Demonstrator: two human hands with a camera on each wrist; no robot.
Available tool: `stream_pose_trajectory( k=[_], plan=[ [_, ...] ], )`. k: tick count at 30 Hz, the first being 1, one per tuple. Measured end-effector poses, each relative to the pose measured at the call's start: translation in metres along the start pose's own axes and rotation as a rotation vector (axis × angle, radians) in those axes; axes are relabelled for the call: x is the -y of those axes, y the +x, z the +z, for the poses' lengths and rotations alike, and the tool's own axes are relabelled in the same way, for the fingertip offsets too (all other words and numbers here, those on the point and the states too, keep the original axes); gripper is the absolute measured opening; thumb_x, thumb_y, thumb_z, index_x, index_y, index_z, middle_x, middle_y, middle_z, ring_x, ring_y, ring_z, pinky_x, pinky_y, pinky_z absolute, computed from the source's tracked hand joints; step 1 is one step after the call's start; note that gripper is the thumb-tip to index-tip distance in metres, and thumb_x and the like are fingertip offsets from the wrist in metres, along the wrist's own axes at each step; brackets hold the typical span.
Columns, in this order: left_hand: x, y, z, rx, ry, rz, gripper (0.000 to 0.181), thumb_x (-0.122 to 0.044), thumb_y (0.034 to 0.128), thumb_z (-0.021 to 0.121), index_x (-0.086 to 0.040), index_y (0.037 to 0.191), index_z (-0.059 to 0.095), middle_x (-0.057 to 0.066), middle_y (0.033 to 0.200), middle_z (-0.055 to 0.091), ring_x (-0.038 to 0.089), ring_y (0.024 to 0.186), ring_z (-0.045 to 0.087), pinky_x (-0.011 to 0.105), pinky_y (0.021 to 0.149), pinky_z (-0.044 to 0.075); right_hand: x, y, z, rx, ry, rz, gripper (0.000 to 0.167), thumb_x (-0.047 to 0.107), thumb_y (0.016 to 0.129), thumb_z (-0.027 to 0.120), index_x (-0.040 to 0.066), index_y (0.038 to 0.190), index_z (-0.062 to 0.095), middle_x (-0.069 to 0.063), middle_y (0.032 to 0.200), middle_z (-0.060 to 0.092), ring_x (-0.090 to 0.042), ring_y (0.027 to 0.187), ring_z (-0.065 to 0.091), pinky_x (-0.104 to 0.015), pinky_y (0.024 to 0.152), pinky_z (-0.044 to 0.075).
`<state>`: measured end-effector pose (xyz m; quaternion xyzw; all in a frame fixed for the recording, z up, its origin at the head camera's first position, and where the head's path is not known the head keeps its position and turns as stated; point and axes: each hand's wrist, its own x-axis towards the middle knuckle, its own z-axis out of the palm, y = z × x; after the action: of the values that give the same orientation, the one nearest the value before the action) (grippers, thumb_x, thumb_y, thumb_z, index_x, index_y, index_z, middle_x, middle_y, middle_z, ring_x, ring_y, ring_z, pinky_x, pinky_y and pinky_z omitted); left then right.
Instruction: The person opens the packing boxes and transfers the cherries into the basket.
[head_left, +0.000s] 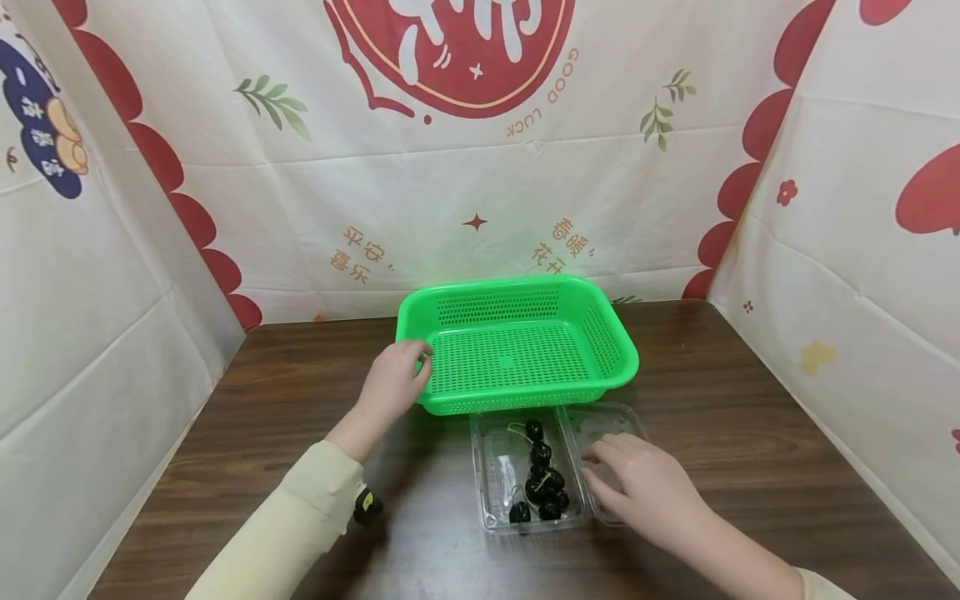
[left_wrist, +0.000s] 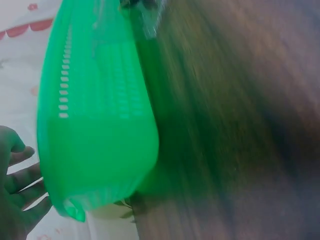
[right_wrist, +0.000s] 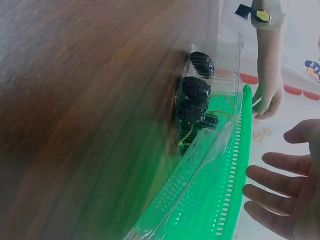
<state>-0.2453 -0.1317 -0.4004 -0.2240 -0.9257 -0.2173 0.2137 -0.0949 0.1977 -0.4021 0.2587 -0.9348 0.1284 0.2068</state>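
A green plastic basket (head_left: 506,400) with perforated walls stands at the back of the table. Beside its left rim is my left hand (head_left: 393,379); the left wrist view shows its fingers (left_wrist: 27,180) loosely spread near the rim, with nothing held. In front of the basket, an opened clear plastic box (head_left: 498,467) holds several dark cherries (head_left: 546,483), some with stems. My right hand (head_left: 648,487) hovers over the box's lid (head_left: 607,417), which is folded out to the right. Its fingers (right_wrist: 277,182) are apart and hold nothing in the right wrist view.
The dark wood-grain table (head_left: 247,467) bears the basket and the box. A printed cloth (head_left: 450,183) hangs behind and along both sides. A small black item with a yellow patch (head_left: 367,504) is at my left wrist.
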Motion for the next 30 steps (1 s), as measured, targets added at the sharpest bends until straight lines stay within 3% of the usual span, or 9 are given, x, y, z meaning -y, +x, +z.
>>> stream_pose_trajectory(
  k=[5, 11, 18, 24, 30],
  plan=[
    [0.012, 0.010, 0.007, 0.002, 0.006, -0.025, 0.012, 0.000, 0.0900, 0.059, -0.002, 0.098, 0.068, 0.013, 0.098, 0.066, 0.028, 0.094, 0.064, 0.041, 0.079, 0.052, 0.003, 0.003, 0.001, 0.008, -0.003, -0.016, 0.012, 0.024, 0.083, 0.072, 0.018, 0.093, 0.070, 0.010, 0.090, 0.063, -0.011, 0.086, 0.061, -0.034, 0.072, 0.053],
    [0.024, 0.019, 0.013, -0.037, -0.011, 0.017, 0.023, 0.014, 0.0867, 0.054, 0.000, 0.098, 0.067, 0.014, 0.095, 0.064, 0.030, 0.090, 0.062, 0.040, 0.077, 0.051, 0.007, 0.005, 0.001, 0.005, 0.014, -0.033, 0.012, 0.024, 0.083, 0.073, 0.017, 0.093, 0.070, 0.009, 0.090, 0.064, -0.011, 0.086, 0.061, -0.034, 0.073, 0.053],
    [0.026, 0.030, 0.015, 0.039, -0.014, -0.020, 0.022, 0.012, 0.0914, 0.052, -0.002, 0.101, 0.066, 0.014, 0.098, 0.063, 0.030, 0.091, 0.062, 0.040, 0.079, 0.051, 0.008, 0.006, 0.005, 0.000, 0.032, -0.048, 0.010, 0.023, 0.083, 0.073, 0.017, 0.091, 0.069, 0.011, 0.087, 0.062, -0.008, 0.083, 0.059, -0.032, 0.071, 0.052],
    [0.029, 0.042, 0.018, 0.133, 0.098, -0.061, 0.020, 0.007, 0.0940, 0.053, -0.004, 0.104, 0.067, 0.013, 0.100, 0.064, 0.030, 0.092, 0.062, 0.042, 0.081, 0.050, 0.009, 0.008, 0.008, 0.011, 0.036, -0.050, 0.011, 0.025, 0.083, 0.073, 0.018, 0.091, 0.070, 0.012, 0.087, 0.061, -0.007, 0.083, 0.058, -0.031, 0.070, 0.052],
    [0.035, 0.050, 0.022, 0.103, 0.194, -0.068, 0.027, 0.006, 0.0923, 0.057, -0.006, 0.115, 0.067, 0.017, 0.115, 0.060, 0.035, 0.102, 0.054, 0.046, 0.081, 0.048, 0.011, 0.009, 0.008, 0.047, 0.055, -0.066, 0.011, 0.024, 0.084, 0.072, 0.018, 0.093, 0.070, 0.010, 0.087, 0.062, -0.008, 0.082, 0.058, -0.033, 0.068, 0.051]
  ],
)
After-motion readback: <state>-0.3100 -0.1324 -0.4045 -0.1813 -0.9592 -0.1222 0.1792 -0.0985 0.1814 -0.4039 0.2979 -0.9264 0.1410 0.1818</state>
